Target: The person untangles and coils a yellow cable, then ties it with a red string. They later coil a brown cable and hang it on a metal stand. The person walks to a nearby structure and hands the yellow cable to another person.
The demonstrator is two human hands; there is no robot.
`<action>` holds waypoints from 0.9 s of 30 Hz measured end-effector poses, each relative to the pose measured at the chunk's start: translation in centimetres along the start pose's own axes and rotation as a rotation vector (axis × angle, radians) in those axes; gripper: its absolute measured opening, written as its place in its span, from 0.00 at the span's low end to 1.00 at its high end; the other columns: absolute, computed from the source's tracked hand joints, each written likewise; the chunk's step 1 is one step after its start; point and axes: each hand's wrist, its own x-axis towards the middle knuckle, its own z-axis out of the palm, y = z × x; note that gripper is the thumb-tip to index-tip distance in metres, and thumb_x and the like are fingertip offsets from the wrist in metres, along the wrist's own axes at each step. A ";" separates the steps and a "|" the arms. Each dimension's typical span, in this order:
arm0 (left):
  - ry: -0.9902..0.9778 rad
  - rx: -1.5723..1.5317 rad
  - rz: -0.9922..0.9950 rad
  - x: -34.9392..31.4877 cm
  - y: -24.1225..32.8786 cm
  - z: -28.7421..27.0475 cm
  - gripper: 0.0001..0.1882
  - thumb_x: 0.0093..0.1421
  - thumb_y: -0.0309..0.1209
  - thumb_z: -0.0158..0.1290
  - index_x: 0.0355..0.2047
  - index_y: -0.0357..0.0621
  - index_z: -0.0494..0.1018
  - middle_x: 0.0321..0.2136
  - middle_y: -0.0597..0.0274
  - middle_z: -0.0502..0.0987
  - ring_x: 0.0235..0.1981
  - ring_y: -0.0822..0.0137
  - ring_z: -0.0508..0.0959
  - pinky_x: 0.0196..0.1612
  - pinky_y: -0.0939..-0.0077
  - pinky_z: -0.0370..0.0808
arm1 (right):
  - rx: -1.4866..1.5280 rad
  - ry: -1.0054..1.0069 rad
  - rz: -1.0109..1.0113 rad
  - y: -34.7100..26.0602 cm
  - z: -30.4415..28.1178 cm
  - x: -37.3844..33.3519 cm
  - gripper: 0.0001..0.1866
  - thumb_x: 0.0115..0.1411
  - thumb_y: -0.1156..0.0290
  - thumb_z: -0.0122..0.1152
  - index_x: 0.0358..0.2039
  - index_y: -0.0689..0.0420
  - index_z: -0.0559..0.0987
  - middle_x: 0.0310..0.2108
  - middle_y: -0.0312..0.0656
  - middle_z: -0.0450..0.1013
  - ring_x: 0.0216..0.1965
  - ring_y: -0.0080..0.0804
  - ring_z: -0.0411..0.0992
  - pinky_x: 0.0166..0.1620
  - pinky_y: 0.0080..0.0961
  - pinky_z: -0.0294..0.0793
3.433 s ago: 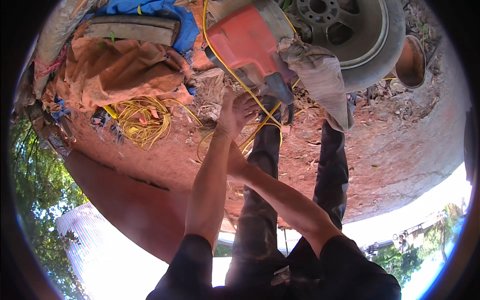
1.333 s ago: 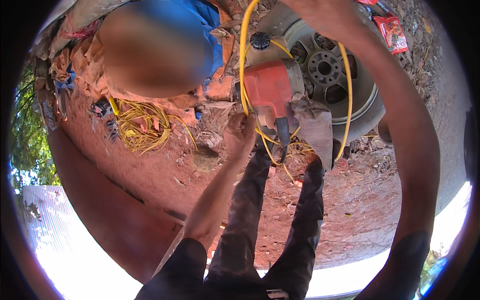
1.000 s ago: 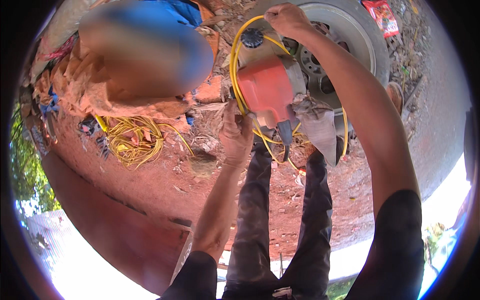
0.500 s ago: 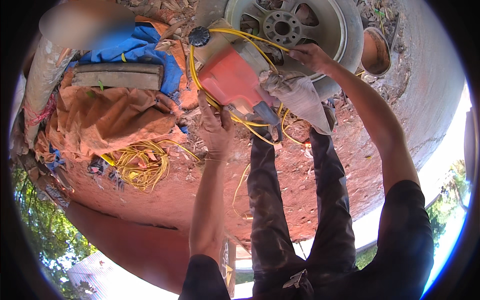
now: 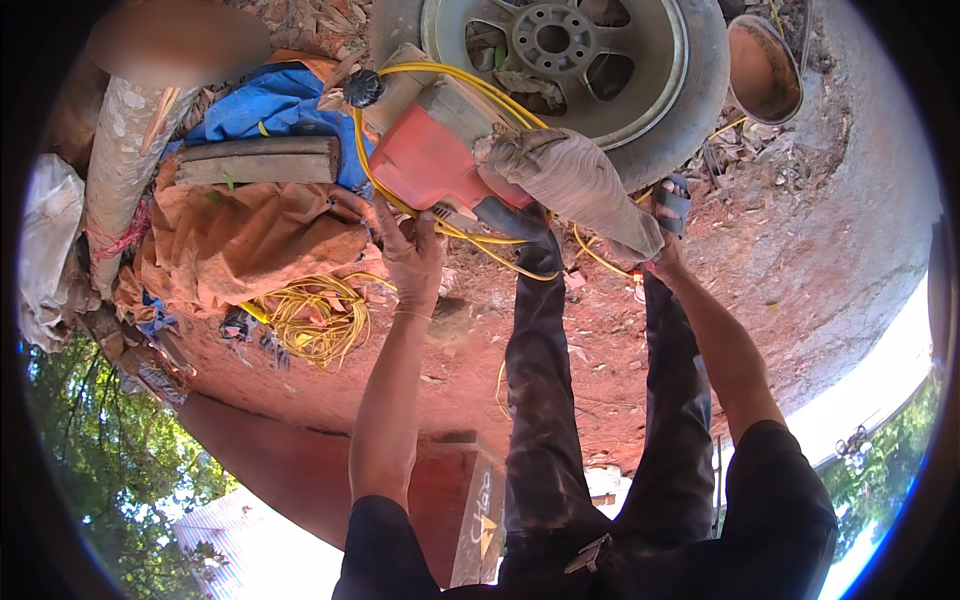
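The red power tool [image 5: 425, 160] sits in front of the person, its black cap [image 5: 363, 88] at the far left corner and its grey cloth bag [image 5: 585, 190] slanting out from its right side. A yellow cord [image 5: 362, 150] runs round the tool's far and left edges, then gathers in loops below it; following the outline this way probably keeps the slack together against the body. The left hand [image 5: 410, 265] is at the tool's near left edge, its grip half spread, fingers and thumb apart and touching the cord or casing there, seemingly to steady that side rather than clench it. The right hand [image 5: 664, 262] is to the right of the tool, at the bag's lower end; the bag covers most of its fingers, so how far that grip is closed, and on what, I cannot tell. Beyond the tool lies a wheel [image 5: 655, 125] with its tyre, partly overlapped by the bag; whether it bears the tool's weight is unclear. Left of the tool are an orange cloth [image 5: 250, 235], a wooden block [image 5: 255, 168] probably weighing it down, and, nearer, a coil of yellow cable [image 5: 318, 325], likely bundled to avoid tangles.
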 end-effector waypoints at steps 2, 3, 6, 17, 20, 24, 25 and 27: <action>0.009 0.139 0.017 -0.3 0.6 0.7 0.43 0.69 0.34 0.52 0.73 0.42 0.35 0.35 0.54 0.80 0.31 0.73 0.79 0.35 0.77 0.79 | -0.182 -0.135 0.190 1.0 5.5 0.3 0.16 0.67 0.65 0.52 0.51 0.53 0.79 0.38 0.43 0.78 0.32 0.34 0.77 0.33 0.33 0.77; 0.028 0.192 0.019 -0.3 0.9 1.1 0.44 0.69 0.34 0.52 0.73 0.42 0.34 0.35 0.55 0.80 0.31 0.72 0.79 0.36 0.76 0.80 | -0.276 -0.202 0.283 1.1 8.2 0.6 0.16 0.68 0.63 0.50 0.51 0.53 0.78 0.36 0.40 0.78 0.28 0.30 0.76 0.30 0.32 0.76; -0.022 0.000 0.082 -0.4 1.6 0.8 0.45 0.68 0.37 0.53 0.73 0.42 0.35 0.34 0.56 0.80 0.30 0.72 0.79 0.35 0.76 0.78 | 0.214 -0.355 0.580 -1.9 16.7 -0.4 0.18 0.69 0.57 0.45 0.50 0.53 0.77 0.27 0.35 0.75 0.22 0.27 0.74 0.24 0.31 0.74; -0.331 -0.349 -0.384 -0.7 -0.1 -5.9 0.23 0.67 0.22 0.43 0.62 0.49 0.68 0.46 0.55 0.79 0.39 0.69 0.81 0.45 0.71 0.80 | -0.003 -0.301 0.196 -28.3 16.9 2.3 0.18 0.58 0.64 0.50 0.40 0.67 0.73 0.33 0.64 0.75 0.39 0.63 0.76 0.46 0.53 0.72; -0.466 -0.039 -0.020 -3.5 0.5 -3.3 0.29 0.56 0.14 0.42 0.58 0.45 0.71 0.49 0.51 0.76 0.45 0.61 0.79 0.50 0.66 0.80 | -0.004 -0.454 0.211 -28.2 13.0 1.0 0.15 0.60 0.64 0.55 0.34 0.65 0.73 0.27 0.51 0.75 0.32 0.44 0.78 0.38 0.40 0.76; -0.436 0.318 0.342 -6.1 1.3 -1.6 0.28 0.51 0.22 0.53 0.56 0.46 0.72 0.51 0.50 0.74 0.48 0.49 0.76 0.52 0.59 0.77 | 0.142 -0.501 0.228 -28.4 10.6 -0.7 0.14 0.61 0.65 0.49 0.31 0.65 0.75 0.24 0.56 0.75 0.29 0.49 0.78 0.37 0.43 0.75; -0.396 0.398 0.414 -6.3 1.4 -1.6 0.28 0.50 0.25 0.55 0.56 0.47 0.72 0.53 0.50 0.72 0.49 0.47 0.75 0.53 0.56 0.76 | 0.189 -0.523 0.278 -28.6 10.2 -0.9 0.14 0.62 0.66 0.48 0.31 0.65 0.74 0.23 0.54 0.74 0.27 0.45 0.78 0.34 0.41 0.75; -0.264 0.485 0.578 -6.0 1.4 -1.9 0.29 0.51 0.35 0.60 0.56 0.51 0.73 0.62 0.49 0.65 0.62 0.43 0.66 0.60 0.43 0.66 | 0.400 -0.529 0.345 -29.1 9.9 -1.5 0.14 0.66 0.66 0.44 0.33 0.63 0.74 0.18 0.45 0.71 0.20 0.32 0.76 0.26 0.34 0.74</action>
